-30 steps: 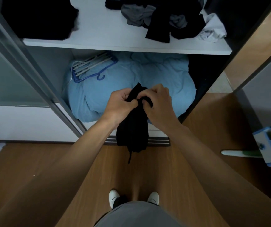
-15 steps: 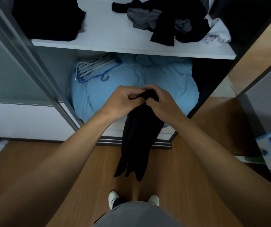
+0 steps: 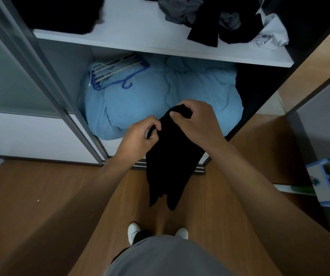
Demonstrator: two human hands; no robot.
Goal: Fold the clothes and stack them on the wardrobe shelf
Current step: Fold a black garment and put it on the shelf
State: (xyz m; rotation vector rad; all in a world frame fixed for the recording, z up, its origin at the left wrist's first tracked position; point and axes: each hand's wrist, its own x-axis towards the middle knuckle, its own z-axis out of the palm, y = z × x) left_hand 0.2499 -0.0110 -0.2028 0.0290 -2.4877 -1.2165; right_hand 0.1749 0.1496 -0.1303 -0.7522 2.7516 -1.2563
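item: black garment (image 3: pixel 170 162), held in the air before the open wardrobe, above the wooden floor (image 3: pixel 40 206). long axis near vertical, top edge up at the hands, two loose ends pointing down toward the person's feet. left hand (image 3: pixel 138 136) pinches the top edge at its left side; right hand (image 3: pixel 196 122) grips the top a little higher, thumb over the cloth. step, as judged: squaring the piece for a fold, not yet stacked. next move likely calls for doubling it along its length, then lifting it to the wardrobe shelf (image 3: pixel 140 34), dark stack (image 3: pixel 60 12) at left, unfolded heap (image 3: pixel 220 18) at right. below: blue duvet (image 3: pixel 160 96), hangers (image 3: pixel 116 70).
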